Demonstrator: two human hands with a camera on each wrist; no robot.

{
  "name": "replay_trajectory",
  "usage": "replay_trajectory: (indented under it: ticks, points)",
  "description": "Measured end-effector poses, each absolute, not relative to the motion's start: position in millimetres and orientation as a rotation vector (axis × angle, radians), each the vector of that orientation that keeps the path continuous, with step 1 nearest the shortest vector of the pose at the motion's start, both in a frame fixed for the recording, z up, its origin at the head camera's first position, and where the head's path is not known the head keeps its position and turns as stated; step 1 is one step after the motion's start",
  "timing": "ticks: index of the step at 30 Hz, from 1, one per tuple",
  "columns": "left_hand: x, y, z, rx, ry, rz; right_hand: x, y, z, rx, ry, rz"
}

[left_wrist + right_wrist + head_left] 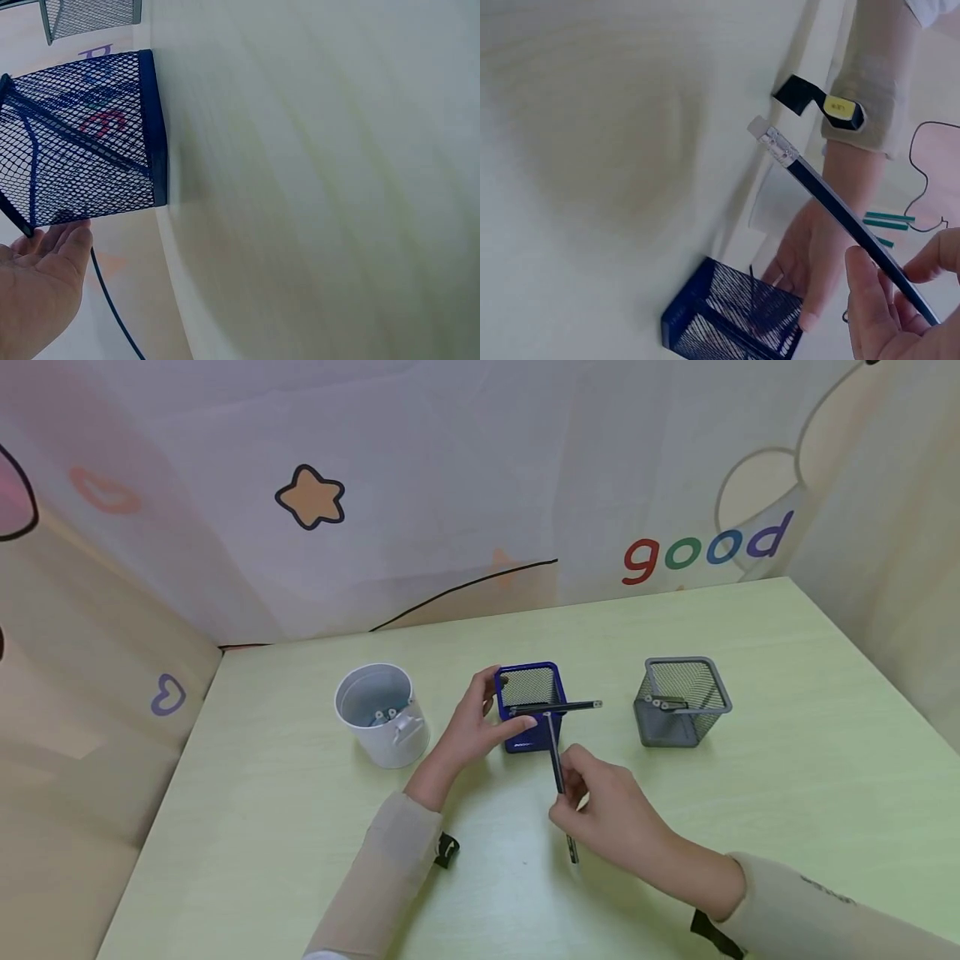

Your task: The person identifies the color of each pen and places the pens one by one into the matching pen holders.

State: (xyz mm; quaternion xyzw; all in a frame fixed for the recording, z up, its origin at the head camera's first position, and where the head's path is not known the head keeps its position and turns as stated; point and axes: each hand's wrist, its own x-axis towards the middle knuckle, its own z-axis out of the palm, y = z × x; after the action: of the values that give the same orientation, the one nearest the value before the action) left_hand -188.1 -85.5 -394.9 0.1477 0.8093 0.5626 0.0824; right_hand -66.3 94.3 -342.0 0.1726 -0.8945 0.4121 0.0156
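My left hand (474, 727) holds the dark blue mesh pen holder (531, 742) by its left side, the thumb in front and the fingers round the back. One dark pencil (579, 705) sits in this holder, slanting out over its right rim. Just in front of the holder, my right hand (617, 810) pinches a second dark pencil (840, 210) between thumb and fingers. In the right wrist view its white eraser end points away from the hand; in the head view its far end reaches the holder's front.
Left of the hands stands a white cup (375, 752) with a few pencils inside. A grey mesh pen holder (671, 731) with several pencils stands to the right. All of them are on a pale green table (262, 827), backed by a printed cloth (465, 485).
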Motion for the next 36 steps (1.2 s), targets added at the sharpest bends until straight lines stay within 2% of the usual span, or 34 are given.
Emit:
replay_trajectory:
  ticks: [10, 23, 36]
  points:
    - [-187.5, -85.3, -395.6, 0.422, 2.434, 1.663, -70.8, 99.8, -329.7, 0.512, -2.608, 1.348]
    - [-188.6, -85.7, -396.2, 0.43, 2.427, 1.671, -82.5, 104.4, -332.9, 0.743, -2.146, 1.095]
    - [-189.3, -86.4, -398.2, 0.464, 2.421, 1.685, -103.2, 100.3, -338.4, 0.835, -1.85, 0.898]
